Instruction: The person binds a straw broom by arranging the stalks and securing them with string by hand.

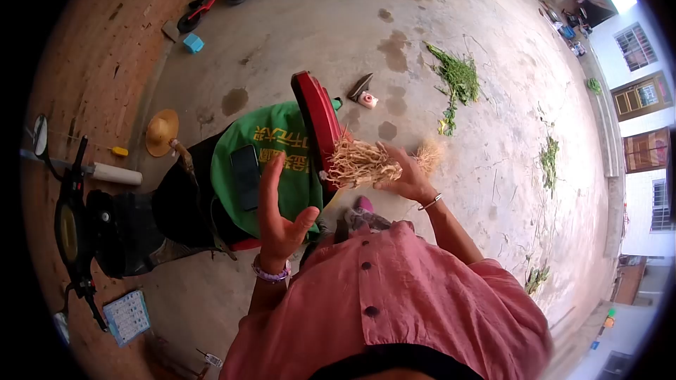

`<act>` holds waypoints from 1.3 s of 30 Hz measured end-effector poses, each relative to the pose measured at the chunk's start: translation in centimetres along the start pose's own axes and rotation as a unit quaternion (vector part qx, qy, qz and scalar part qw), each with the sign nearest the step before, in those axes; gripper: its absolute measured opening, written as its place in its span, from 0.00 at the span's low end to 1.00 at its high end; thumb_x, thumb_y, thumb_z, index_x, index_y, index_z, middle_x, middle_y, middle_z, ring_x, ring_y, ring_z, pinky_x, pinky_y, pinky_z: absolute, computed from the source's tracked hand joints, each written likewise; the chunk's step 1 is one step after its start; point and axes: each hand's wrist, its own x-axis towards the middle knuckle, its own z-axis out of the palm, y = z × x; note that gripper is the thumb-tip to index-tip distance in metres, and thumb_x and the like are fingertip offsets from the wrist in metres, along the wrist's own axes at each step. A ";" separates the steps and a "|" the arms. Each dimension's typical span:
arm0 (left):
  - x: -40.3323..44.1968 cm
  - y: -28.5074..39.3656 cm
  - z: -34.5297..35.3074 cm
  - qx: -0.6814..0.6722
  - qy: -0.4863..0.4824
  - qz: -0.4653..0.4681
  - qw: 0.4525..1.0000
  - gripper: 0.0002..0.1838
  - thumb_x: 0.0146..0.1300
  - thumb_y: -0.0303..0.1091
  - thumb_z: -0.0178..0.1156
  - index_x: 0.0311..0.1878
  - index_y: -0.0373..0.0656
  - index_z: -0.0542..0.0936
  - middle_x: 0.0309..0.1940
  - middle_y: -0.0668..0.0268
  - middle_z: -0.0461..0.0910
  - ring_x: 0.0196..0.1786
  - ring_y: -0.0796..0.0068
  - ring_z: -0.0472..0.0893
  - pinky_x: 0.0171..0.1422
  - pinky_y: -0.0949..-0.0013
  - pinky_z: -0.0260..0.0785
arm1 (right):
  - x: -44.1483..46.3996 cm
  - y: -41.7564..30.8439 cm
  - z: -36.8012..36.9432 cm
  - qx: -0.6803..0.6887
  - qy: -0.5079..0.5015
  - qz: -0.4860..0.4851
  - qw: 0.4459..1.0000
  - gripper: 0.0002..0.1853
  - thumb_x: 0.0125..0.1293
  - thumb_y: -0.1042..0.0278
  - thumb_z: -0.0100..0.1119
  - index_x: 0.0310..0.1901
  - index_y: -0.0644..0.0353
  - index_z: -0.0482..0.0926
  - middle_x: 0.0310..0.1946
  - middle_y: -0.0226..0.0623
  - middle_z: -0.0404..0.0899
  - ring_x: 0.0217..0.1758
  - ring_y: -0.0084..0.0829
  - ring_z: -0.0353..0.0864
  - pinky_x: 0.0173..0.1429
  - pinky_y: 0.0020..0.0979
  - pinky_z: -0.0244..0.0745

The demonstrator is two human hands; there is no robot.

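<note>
Bundle [362,163] of dry, pale stems or roots sits in the right hand [410,177], which is closed around it, thumb and fingers wrapped near its middle, so the grip is only as wide as the bunch. Its tangled ends point left, against or just over the red panel [315,112] at the rear of the scooter [127,225] (whether they touch it, I cannot tell), while a fluffy, blurred end sticks out to the right past the fingers. The left hand [282,229] is empty and open wide, thumb spread well away from raised fingers, over the near edge of a green cloth [239,130] with yellow lettering. Just beside those fingers, a dark phone [246,177] lies on the cloth. A beaded bracelet [271,272] circles the left wrist, and a metal bangle [430,202] the right. On the concrete floor [338,14], beyond the bundle, lie a small pink-and-white object [367,100] and, farther to the right, a heap of green plants [456,74]. A straw hat [162,132] lies on the left, past the cloth.
</note>
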 end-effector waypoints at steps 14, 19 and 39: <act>7.2 2.4 18.2 -0.334 -0.183 -0.018 0.924 0.52 0.41 0.55 0.68 0.60 0.33 0.51 0.52 0.50 0.66 0.57 0.57 0.66 0.64 0.57 0.54 | -6.7 4.5 -10.0 0.168 0.081 0.003 0.982 0.38 0.51 0.49 0.64 0.59 0.60 0.62 0.59 0.41 0.62 0.63 0.37 0.59 0.65 0.36 0.54; 11.5 5.5 25.4 -0.332 -0.143 0.031 0.932 0.25 0.51 0.54 0.59 0.33 0.37 0.68 0.22 0.64 0.72 0.27 0.73 0.71 0.44 0.64 0.62 | -14.9 14.7 -10.7 0.538 0.263 0.338 0.726 0.42 0.53 0.44 0.59 0.61 0.64 0.56 0.60 0.47 0.58 0.63 0.40 0.60 0.63 0.39 0.59; 25.8 1.0 33.5 -0.406 -0.109 0.184 0.889 0.17 0.56 0.45 0.61 0.32 0.46 0.65 0.15 0.75 0.70 0.20 0.82 0.69 0.30 0.77 0.62 | 6.5 33.5 -21.8 0.829 0.314 0.318 0.335 0.16 0.58 0.62 0.51 0.41 0.65 0.65 0.34 0.50 0.73 0.37 0.48 0.75 0.48 0.55 0.71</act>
